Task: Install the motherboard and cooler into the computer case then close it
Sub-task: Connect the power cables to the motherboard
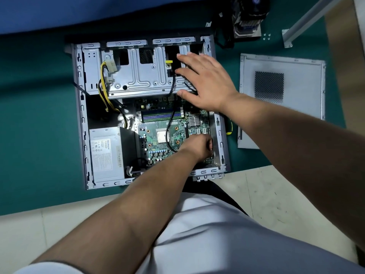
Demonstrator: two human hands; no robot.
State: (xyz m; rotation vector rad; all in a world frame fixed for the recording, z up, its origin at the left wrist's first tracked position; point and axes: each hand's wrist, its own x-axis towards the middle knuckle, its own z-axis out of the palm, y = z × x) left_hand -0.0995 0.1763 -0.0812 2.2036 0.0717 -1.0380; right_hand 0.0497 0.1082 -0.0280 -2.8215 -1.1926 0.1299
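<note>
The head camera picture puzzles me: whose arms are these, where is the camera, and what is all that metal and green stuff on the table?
No machine here: a person wears a camera on the head, looking down at their own two arms. On the green mat lies an open computer case. Inside it sits the green motherboard, with a grey power supply beside it. The right hand lies flat with spread fingers on the metal drive cage. The left hand is curled at the board's edge; what it pinches is hidden. Outside the case wait the cooler, some small screws, and the case's side panel, still off.
</note>
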